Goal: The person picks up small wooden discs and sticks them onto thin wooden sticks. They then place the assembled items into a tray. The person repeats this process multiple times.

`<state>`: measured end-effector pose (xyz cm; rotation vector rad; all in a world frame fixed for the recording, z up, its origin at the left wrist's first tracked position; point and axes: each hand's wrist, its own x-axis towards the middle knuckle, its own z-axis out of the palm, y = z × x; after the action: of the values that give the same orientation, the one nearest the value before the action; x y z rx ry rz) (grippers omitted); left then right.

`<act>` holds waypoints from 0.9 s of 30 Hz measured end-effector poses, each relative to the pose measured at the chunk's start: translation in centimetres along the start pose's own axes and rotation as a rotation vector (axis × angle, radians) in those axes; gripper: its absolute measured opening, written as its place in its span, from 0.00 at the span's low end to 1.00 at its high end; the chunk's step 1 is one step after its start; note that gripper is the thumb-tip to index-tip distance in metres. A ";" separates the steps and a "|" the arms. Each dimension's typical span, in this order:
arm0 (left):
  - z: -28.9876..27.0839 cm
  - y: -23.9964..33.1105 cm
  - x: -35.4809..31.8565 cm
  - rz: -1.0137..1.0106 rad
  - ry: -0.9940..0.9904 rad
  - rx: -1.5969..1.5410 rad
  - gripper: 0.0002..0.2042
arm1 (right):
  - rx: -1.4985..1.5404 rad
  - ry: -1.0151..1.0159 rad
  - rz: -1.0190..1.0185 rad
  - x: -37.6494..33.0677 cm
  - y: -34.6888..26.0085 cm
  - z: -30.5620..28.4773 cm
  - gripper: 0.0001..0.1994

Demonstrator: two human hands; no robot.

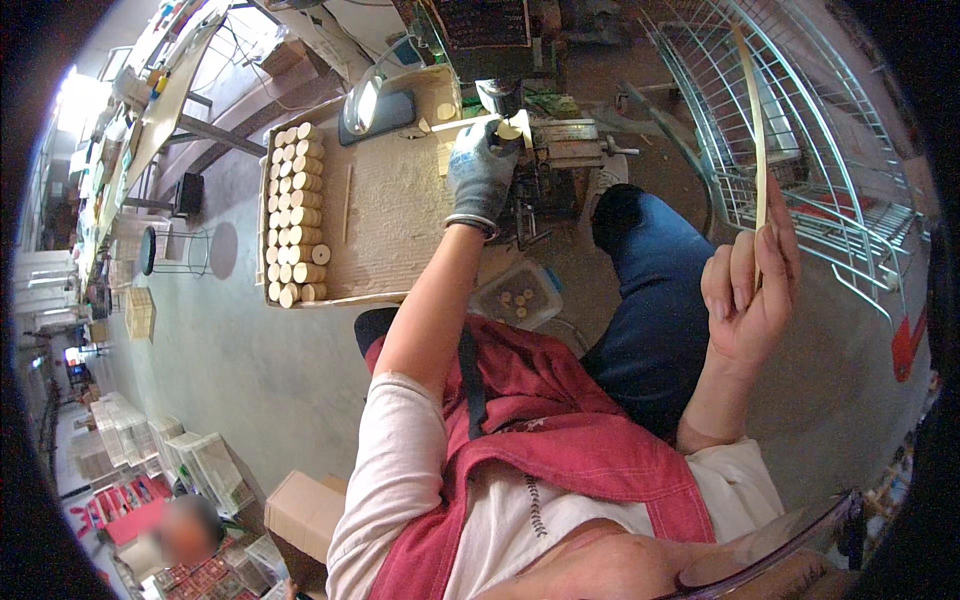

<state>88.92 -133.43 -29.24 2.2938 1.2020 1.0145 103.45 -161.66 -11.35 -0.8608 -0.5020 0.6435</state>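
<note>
A grey work glove covers my left hand [483,172], which reaches to the machine. Its fingers close on a small round wooden disc [509,131] just below the drill chuck [498,97]. Part of the disc is hidden by the glove. Off to the right, my bare right hand [752,290] grips the lower end of a long thin wooden stick [755,120], held upright beside a wire cart. A metal vise [565,135] with a crank handle sits right of the disc.
A cardboard-lined tray [390,225] at left carries stacked wooden discs [296,215], a dark flat pad [376,118] and a lamp [362,105] above it. Below the machine is a clear tub [517,296] with several discs. The wire cart [850,200] stands close on the right.
</note>
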 end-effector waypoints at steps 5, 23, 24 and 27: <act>-0.7 -0.6 -1.0 -0.074 -0.094 0.131 0.18 | -0.018 0.009 0.017 -0.2 -0.1 -0.2 0.23; -0.7 -0.4 -1.0 -0.237 -0.124 -0.078 0.16 | -0.021 0.017 0.007 -0.1 -0.2 0.1 0.23; -0.8 -0.4 -1.1 -0.246 -0.117 -0.090 0.16 | -0.019 0.013 0.010 -0.1 -0.3 0.2 0.23; -0.3 -0.5 -0.9 -0.151 -0.045 -0.093 0.17 | -0.009 0.000 -0.001 0.0 -0.1 0.2 0.23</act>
<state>88.12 -133.85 -29.75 2.1087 1.2617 0.9393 103.35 -161.64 -11.17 -0.8688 -0.5059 0.6405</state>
